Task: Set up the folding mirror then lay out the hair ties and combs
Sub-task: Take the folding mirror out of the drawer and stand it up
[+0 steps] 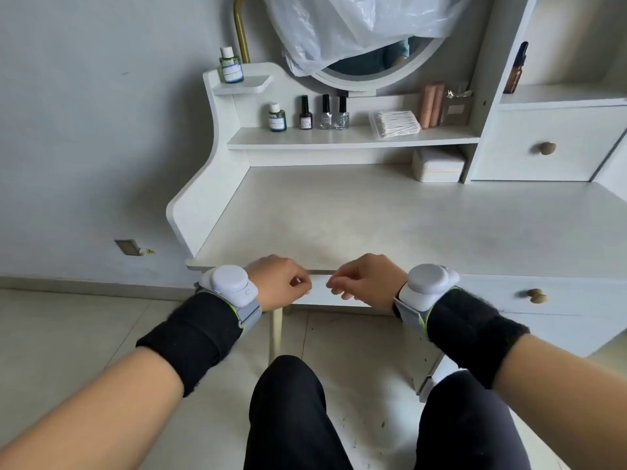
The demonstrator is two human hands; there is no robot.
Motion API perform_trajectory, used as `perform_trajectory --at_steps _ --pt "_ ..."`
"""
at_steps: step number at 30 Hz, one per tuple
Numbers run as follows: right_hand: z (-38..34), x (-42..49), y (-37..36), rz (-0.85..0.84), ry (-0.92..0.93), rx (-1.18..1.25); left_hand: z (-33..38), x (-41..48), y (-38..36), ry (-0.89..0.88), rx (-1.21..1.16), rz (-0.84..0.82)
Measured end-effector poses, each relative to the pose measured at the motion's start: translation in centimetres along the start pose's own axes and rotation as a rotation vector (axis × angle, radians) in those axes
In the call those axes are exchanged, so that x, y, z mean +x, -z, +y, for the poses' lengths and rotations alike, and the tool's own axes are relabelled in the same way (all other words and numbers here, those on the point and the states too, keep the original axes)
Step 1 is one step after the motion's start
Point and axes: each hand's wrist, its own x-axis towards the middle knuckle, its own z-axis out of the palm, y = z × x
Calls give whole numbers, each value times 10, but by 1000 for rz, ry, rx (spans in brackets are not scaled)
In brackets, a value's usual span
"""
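While a grey wall (84,130) fills the left and pale floor tiles (68,334) the near ground, a white dressing table (373,215) occupies the centre and right, its top bare. At the far side stands a round mirror (366,67) half draped in clear plastic sheeting (356,25). To the right is a drawer unit with a round knob (546,148); a second knob (536,295) sits on the near right drawer front. On the low shelf (339,139) stand three nail-polish bottles (325,112), a small green bottle (277,117), a pack of cotton swabs (395,123) and a white box (439,164) beneath. Both hands rest at the table's near edge, close together: left hand (280,283) and right hand (368,283), fingers curled inward, holding nothing visible. Folding mirror, hair ties and combs are not in view.
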Motion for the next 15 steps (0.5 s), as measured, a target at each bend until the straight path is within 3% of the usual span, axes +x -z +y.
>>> perform_trajectory --at_steps 4,15 --pt "8 4 -17 -86 -74 -106 -13 4 -19 51 55 -104" --pt "17 33 -37 -183 -82 -234 -23 23 -41 24 40 -112"
